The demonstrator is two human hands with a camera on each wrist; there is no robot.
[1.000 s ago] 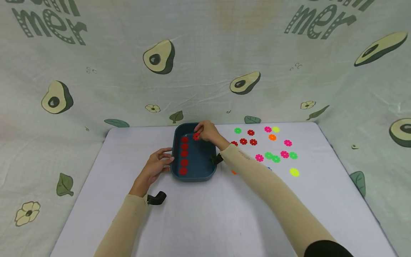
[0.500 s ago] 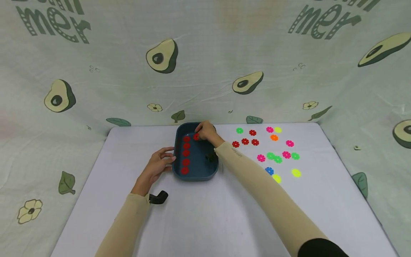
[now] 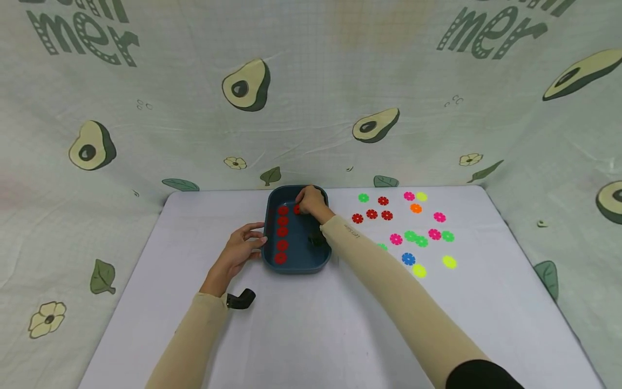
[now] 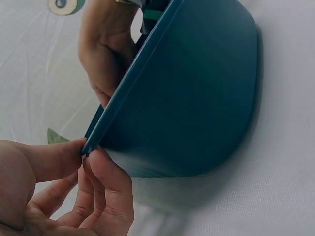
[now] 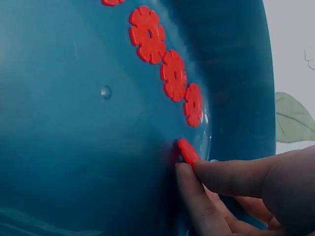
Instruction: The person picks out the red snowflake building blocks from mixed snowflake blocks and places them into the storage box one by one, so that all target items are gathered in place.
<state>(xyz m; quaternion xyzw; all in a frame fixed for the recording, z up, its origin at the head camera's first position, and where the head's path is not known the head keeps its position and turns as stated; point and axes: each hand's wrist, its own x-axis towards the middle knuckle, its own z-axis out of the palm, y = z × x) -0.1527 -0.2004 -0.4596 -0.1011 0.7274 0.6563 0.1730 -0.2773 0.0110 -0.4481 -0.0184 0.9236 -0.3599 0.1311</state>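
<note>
A blue plastic basin [image 3: 301, 256] stands on the white table. My left hand [image 3: 238, 248] pinches the basin's rim between thumb and forefinger at its left side, plain in the left wrist view. Inside the basin, at the far end, my right hand [image 3: 312, 202] pinches a red snowflake disc [image 5: 187, 151] between thumb and forefinger. That disc is tilted on edge near the basin floor; whether it touches the floor I cannot tell. Several red snowflake discs [image 3: 282, 232] lie flat in a column along the basin's left side.
Right of the basin, loose discs lie scattered: dark red discs [image 3: 371, 214], green discs [image 3: 410, 236], pink discs [image 3: 434, 234], a blue disc [image 3: 408, 259], an orange disc [image 3: 416, 208] and yellow discs [image 3: 449, 262]. A patterned cloth [image 3: 311, 146] hangs behind the table.
My right hand has moved slightly left within the basin, and its fingers cover more of the red snowflake disc. The left hand keeps its hold on the rim. The head view has shifted a little.
</note>
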